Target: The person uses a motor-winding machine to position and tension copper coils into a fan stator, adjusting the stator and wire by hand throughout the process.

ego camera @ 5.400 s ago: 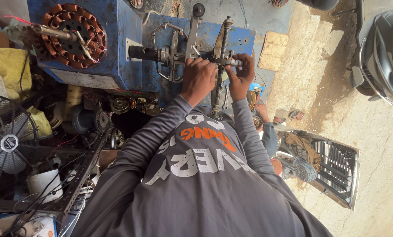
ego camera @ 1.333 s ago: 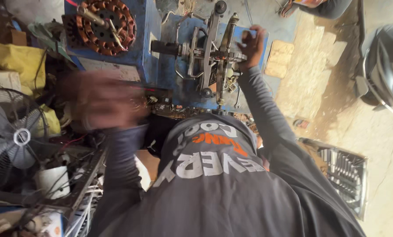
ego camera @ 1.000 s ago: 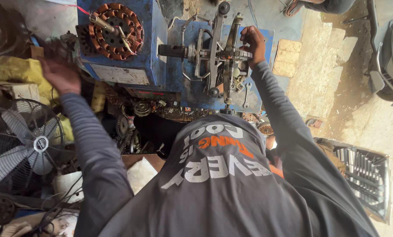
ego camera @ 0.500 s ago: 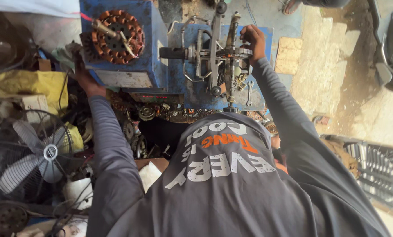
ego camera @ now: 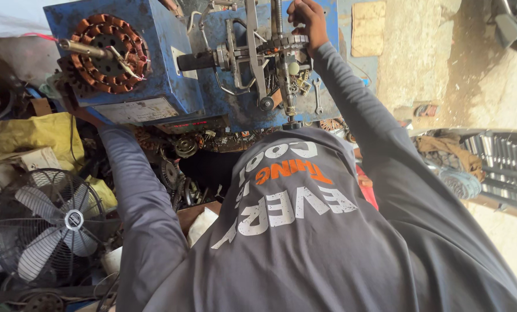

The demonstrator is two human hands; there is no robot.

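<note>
Head cam looks down over a grey printed shirt [ego camera: 293, 231] at a blue winding machine [ego camera: 172, 75]. Right hand [ego camera: 308, 20] is up at the far end of the machine's metal spindle assy [ego camera: 264, 52], fingers curled closed round the top of a vertical rod there; a firm grip, though which exact part it pinches is hard to tell. Just below that hand, loose nuts and a spanner [ego camera: 318, 95] lie on the blue plate. Left arm runs out along the sleeve [ego camera: 137, 190] toward the machine's left side, but the left hand is hidden behind the blue housing, so can't tell if it's open or closed. Near where that sleeve vanishes, a copper-wound stator [ego camera: 105, 52] is mounted on the machine's front face w/ a shaft [ego camera: 82, 47] poking out of it. Nearer the body from the left sleeve: a yellow bag [ego camera: 33, 136], closed up, contents not visible, and a pedestal fan [ego camera: 45, 228] w/ wire guard. Between the arms, under the machine, a dark recess holds gears and bearings [ego camera: 180, 162] in a jumble. Well off to the right of the right arm, an open tool case [ego camera: 501, 164] holds rows of sockets and spanners, w/ a rag [ego camera: 449, 151] lying at its edge.
</note>
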